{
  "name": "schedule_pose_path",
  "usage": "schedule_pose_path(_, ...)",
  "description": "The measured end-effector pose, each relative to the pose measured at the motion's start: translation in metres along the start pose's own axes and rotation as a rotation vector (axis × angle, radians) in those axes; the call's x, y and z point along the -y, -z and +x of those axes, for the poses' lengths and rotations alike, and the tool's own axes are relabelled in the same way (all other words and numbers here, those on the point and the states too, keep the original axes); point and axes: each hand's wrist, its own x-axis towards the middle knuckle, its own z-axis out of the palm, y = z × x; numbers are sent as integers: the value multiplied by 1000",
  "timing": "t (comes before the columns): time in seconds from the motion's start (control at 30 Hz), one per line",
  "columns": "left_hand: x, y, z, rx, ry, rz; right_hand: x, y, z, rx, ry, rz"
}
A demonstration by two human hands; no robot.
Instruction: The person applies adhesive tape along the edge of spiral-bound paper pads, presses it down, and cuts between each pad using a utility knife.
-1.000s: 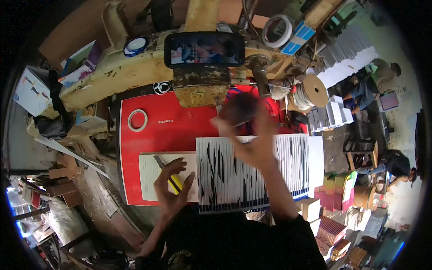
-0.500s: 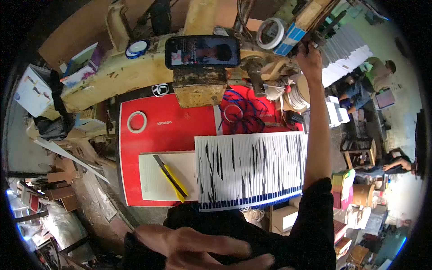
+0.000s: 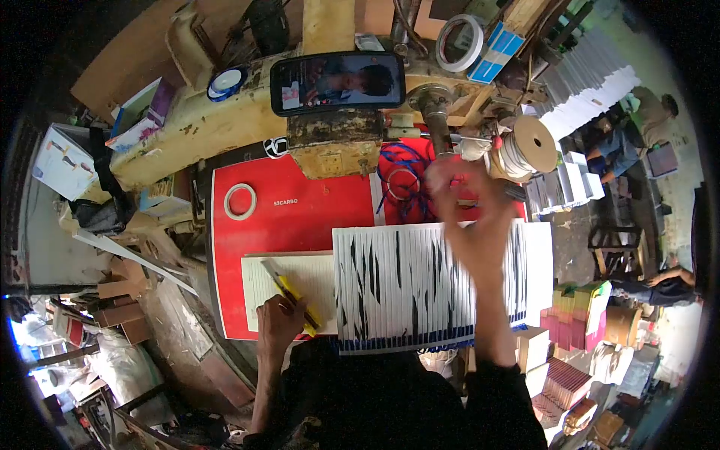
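Note:
My left hand (image 3: 280, 321) has its fingers closed on the yellow utility knife (image 3: 306, 310), whose blade points away over a cream sheet stack (image 3: 259, 289). Beside it stands a row of white-edged bound blocks (image 3: 367, 292) with torn-looking dark streaks and blue along the near edge. My right hand (image 3: 480, 217), smeared by motion, hovers above the far right part of these blocks. Its fingers are too blurred to show whether they hold anything. Behind it, tangled blue cord (image 3: 397, 161) lies on a red board (image 3: 300, 225).
A phone (image 3: 337, 84) rests on the machine's yellowish block (image 3: 330, 154). A tape roll (image 3: 240, 202) lies on the board, and a larger white roll (image 3: 460, 43) stands behind. At right are a thread spool (image 3: 534, 144), paper stacks (image 3: 592, 90) and a person (image 3: 637, 131) bending.
My right hand has come back from the far right shelf area toward the blocks. My left hand has moved forward from near my body and taken hold of the utility knife.

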Motion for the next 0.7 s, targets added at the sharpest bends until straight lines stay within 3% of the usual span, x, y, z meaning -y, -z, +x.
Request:
schedule_pose_path(0.03, 0, 2, 2, 36, 15, 67, -3, -6, -22, 101, 84, -121)
schedule_pose_path(0.2, -43, 35, -16, 29, -28, -65, 4, -46, -114, 538, -230, 226)
schedule_pose_path(0.3, -109, 44, -40, 282, -356, -169, 12, -72, -140, 560, -407, 538)
schedule_pose_path(0.33, -117, 41, -44, 416, -425, -209, 28, -70, -131, 593, -595, 599)
schedule_pose_path(0.37, -116, 36, -42, 473, -499, -36, 17, -73, -142, 567, -593, 591)
schedule_pose_path(0.43, -105, 35, -21, 501, -550, -78, -1, -66, -144, 540, -654, 399)
schedule_pose_path(0.47, -97, 32, -9, 533, -628, -110, -10, -68, -147, 421, -596, 390)
schedule_pose_path(0.53, -67, -3, 20, 36, -566, -375, -1, -53, -126, 525, -595, -11)
schedule_pose_path(0.57, -71, -9, 28, 30, -441, -454, -2, -55, -125, 535, -601, -14)
schedule_pose_path(0.63, -75, -23, 46, 22, -316, -538, -7, -61, -123, 468, -88, -378)
schedule_pose_path(0.7, -69, -36, 60, 289, -343, -870, -14, -65, -117, 554, -32, -379)
